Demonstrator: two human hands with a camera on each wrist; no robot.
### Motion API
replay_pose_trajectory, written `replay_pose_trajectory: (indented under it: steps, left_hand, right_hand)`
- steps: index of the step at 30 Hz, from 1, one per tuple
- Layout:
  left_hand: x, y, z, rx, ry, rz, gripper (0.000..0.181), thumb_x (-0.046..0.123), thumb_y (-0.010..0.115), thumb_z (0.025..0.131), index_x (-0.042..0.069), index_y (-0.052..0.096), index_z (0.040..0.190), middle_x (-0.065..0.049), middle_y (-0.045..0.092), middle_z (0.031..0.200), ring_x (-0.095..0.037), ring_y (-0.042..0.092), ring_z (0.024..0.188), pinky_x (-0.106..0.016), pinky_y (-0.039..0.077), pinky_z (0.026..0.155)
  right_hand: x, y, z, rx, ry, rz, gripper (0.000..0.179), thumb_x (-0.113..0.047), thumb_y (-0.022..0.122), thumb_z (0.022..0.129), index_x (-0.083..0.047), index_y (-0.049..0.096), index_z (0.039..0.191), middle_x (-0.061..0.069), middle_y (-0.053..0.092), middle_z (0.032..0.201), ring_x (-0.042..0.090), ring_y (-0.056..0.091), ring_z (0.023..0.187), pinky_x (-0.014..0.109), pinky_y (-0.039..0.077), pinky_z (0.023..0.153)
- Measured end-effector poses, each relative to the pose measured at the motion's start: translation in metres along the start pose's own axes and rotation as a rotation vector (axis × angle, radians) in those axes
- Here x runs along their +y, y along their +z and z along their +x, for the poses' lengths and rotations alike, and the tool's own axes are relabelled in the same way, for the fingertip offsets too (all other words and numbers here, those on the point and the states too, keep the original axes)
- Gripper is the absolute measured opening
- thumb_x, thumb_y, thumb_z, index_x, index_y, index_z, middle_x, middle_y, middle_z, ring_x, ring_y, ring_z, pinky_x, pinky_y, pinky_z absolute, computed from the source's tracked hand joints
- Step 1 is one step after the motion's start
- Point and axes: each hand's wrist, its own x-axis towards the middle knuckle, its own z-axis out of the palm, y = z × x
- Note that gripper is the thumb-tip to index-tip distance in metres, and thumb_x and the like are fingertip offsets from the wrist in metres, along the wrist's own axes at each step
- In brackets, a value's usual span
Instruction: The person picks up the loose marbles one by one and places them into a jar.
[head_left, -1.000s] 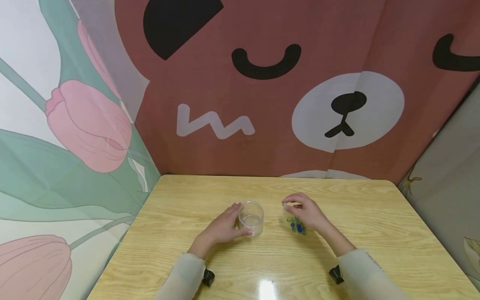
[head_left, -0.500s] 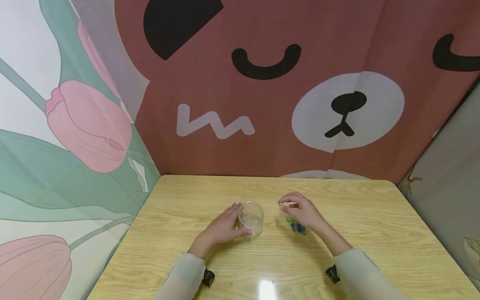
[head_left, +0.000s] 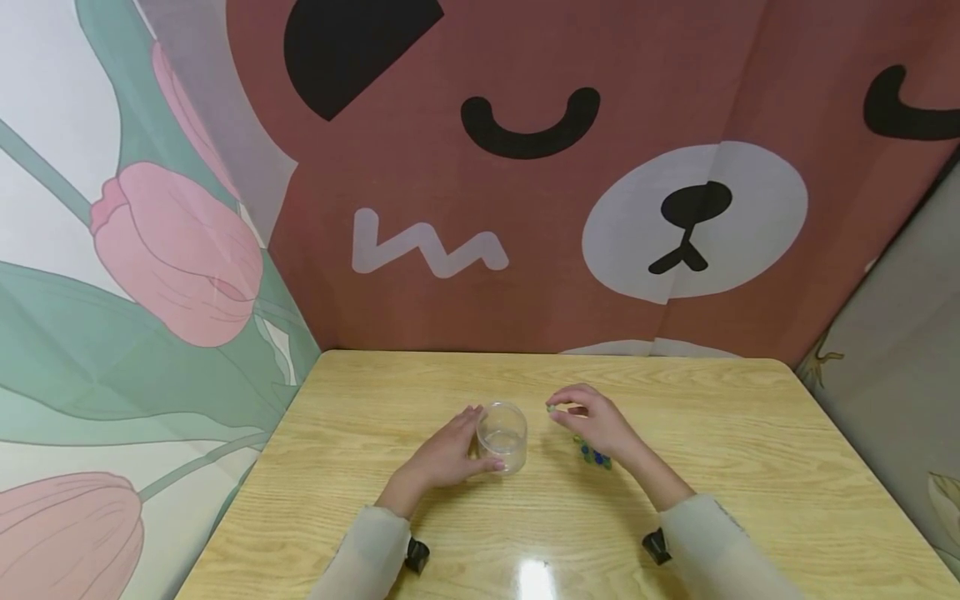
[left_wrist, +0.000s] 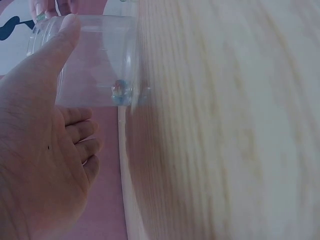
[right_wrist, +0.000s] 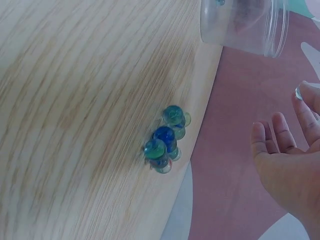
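Note:
My left hand (head_left: pixel 444 454) holds a clear, open-topped plastic jar (head_left: pixel 504 446) upright on the table, thumb on its near side and fingers at the far left. A marble (left_wrist: pixel 119 90) with blue and red in it shows at the jar's bottom in the left wrist view. Just right of the jar and above the tabletop, my right hand (head_left: pixel 600 423) pinches a pale green glass marble (head_left: pixel 551 408) between thumb and fingertip. Below that hand lies a cluster of several blue and green marbles (right_wrist: pixel 164 137), partly hidden by the wrist in the head view.
The light wood table (head_left: pixel 345 517) ends at a curtain (head_left: pixel 420 308) printed with a brown bear. A tulip-printed curtain (head_left: pixel 180 250) hangs on the left and a grey one (head_left: pixel 900 375) on the right. Glare (head_left: pixel 534 575) marks the near table edge.
My right hand has moved left toward the jar with the pinched marble, its wrist now covering more of the cluster. My left hand and the jar have stayed put.

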Motion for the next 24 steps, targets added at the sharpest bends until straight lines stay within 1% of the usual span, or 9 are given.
replay_pose_trajectory:
  steps: [2,4,6,9,11,13,16,20,24]
  left_hand:
    - [0.000,0.000,0.000,0.001,-0.001,-0.005,0.106,0.075,0.061,0.085,0.014,0.023,0.163,-0.009,0.024,0.167,-0.028,0.020,0.155,-0.051,0.027,0.122]
    - [0.000,0.000,-0.001,0.002,-0.001,-0.009,0.106,0.075,0.061,0.085,0.014,0.023,0.163,-0.009,0.024,0.167,-0.028,0.021,0.154,-0.052,0.027,0.121]
    - [0.000,-0.001,-0.001,0.003,0.000,-0.014,0.106,0.074,0.062,0.085,0.014,0.023,0.163,-0.009,0.024,0.167,-0.029,0.021,0.154,-0.053,0.027,0.121]
    - [0.000,0.000,0.000,0.005,0.003,-0.014,0.105,0.073,0.062,0.086,0.013,0.023,0.163,-0.010,0.024,0.167,-0.029,0.021,0.154,-0.053,0.028,0.121]
    - [0.000,0.000,0.000,0.006,0.005,-0.015,0.105,0.071,0.064,0.086,0.012,0.023,0.162,-0.010,0.025,0.167,-0.029,0.021,0.154,-0.053,0.028,0.121]
    - [0.000,0.001,0.001,0.007,0.006,-0.013,0.105,0.071,0.064,0.086,0.011,0.023,0.162,-0.010,0.025,0.167,-0.029,0.022,0.154,-0.053,0.028,0.120]
    - [-0.001,0.000,0.001,0.006,0.007,-0.011,0.104,0.070,0.064,0.087,0.012,0.023,0.162,-0.009,0.025,0.167,-0.028,0.022,0.154,-0.053,0.029,0.120]
    - [-0.001,0.000,0.001,0.002,0.007,-0.008,0.104,0.071,0.064,0.087,0.012,0.023,0.163,-0.008,0.025,0.167,-0.027,0.021,0.154,-0.053,0.029,0.120]
    - [-0.001,0.000,0.002,0.004,0.011,-0.012,0.103,0.071,0.063,0.087,0.013,0.023,0.163,-0.008,0.024,0.167,-0.027,0.020,0.154,-0.053,0.028,0.121]
  right_hand:
    - [-0.001,0.002,0.001,-0.003,-0.004,0.006,0.021,-0.014,0.070,0.097,-0.003,0.073,0.114,0.015,0.061,0.124,0.036,0.058,0.119,0.051,0.052,0.101]
    - [-0.013,0.003,-0.001,-0.012,0.001,0.009,0.020,-0.010,0.069,0.097,-0.001,0.072,0.115,0.017,0.061,0.124,0.039,0.057,0.119,0.052,0.052,0.100]
    - [-0.016,0.005,-0.001,-0.016,0.004,0.014,0.020,-0.009,0.068,0.097,-0.001,0.072,0.115,0.018,0.061,0.125,0.041,0.056,0.120,0.054,0.051,0.100]
    - [-0.019,0.008,0.000,-0.023,0.010,0.014,0.020,-0.009,0.068,0.097,-0.002,0.072,0.115,0.017,0.061,0.125,0.040,0.056,0.120,0.050,0.053,0.099]
    - [-0.011,0.011,0.003,-0.019,0.002,0.015,0.021,-0.013,0.069,0.097,-0.004,0.072,0.116,0.014,0.061,0.126,0.037,0.056,0.121,0.046,0.054,0.099]
    - [-0.011,0.013,0.005,-0.015,-0.005,0.017,0.021,-0.015,0.071,0.097,-0.005,0.073,0.115,0.012,0.062,0.125,0.034,0.057,0.120,0.041,0.055,0.097]
    - [-0.011,0.017,0.006,-0.011,-0.016,0.020,0.021,-0.015,0.072,0.096,-0.004,0.073,0.114,0.012,0.063,0.124,0.032,0.058,0.119,0.038,0.056,0.095]
    - [-0.013,0.022,0.008,-0.017,-0.012,0.017,0.020,-0.014,0.072,0.096,-0.005,0.074,0.114,0.011,0.062,0.124,0.032,0.058,0.120,0.038,0.056,0.095]
    - [-0.016,0.025,0.008,-0.026,0.016,0.020,0.020,-0.014,0.071,0.096,-0.007,0.074,0.114,0.010,0.062,0.125,0.031,0.058,0.121,0.039,0.055,0.097]
